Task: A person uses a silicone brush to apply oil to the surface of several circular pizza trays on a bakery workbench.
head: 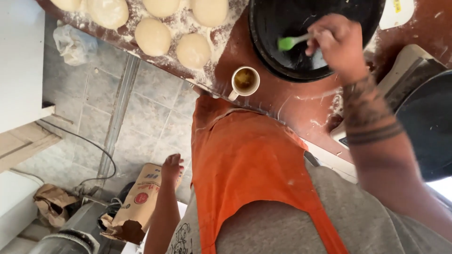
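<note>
From the head view, the right hand (pixel 335 43) pinched a green-handled brush (pixel 293 42) with fingers curled tight, its head inside the round black pan (pixel 278 21). A white mug (pixel 245 81) of yellowish liquid stood just beside the pan — dough balls (pixel 153 36) lay on the floured counter (pixel 301 106). The left hand (pixel 171 167) hung loosely open at the side, near a paper sack (pixel 136 204).

Six pale dough balls (pixel 153 36) sit on the floured worktop (pixel 263 101) beside a white cup (pixel 245 81) of yellowish liquid. A brown paper flour sack (pixel 136 204) stands on the tiled floor (pixel 146 113).
</note>
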